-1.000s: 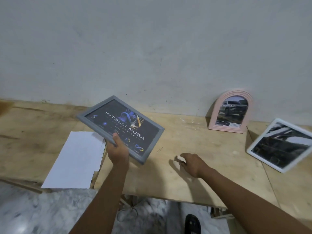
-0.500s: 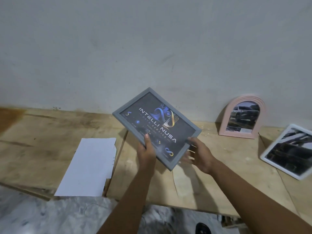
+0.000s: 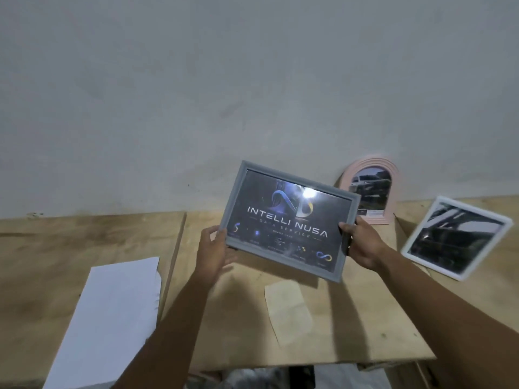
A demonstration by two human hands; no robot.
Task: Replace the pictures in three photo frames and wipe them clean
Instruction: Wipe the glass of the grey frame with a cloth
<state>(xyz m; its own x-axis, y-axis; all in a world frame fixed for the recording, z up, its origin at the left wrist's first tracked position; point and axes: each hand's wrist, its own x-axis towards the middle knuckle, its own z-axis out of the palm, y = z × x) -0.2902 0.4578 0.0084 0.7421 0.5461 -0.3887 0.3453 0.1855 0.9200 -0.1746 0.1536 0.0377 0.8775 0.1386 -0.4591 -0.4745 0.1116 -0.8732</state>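
Head view: grey frame (image 3: 286, 220) aloft between left grip (image 3: 213, 248) and right grip (image 3: 362, 245).

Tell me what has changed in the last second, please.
The right hand left the pale cloth and gripped the right edge of the grey photo frame, which rose and tilted more upright. The left hand kept its grip. The pink arched frame, white frame and paper sheet stayed put.

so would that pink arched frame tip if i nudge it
Likely: the pink arched photo frame stands nearly upright at the wall on its bottom edge. It looks rigid, and its front pane may be fragile.
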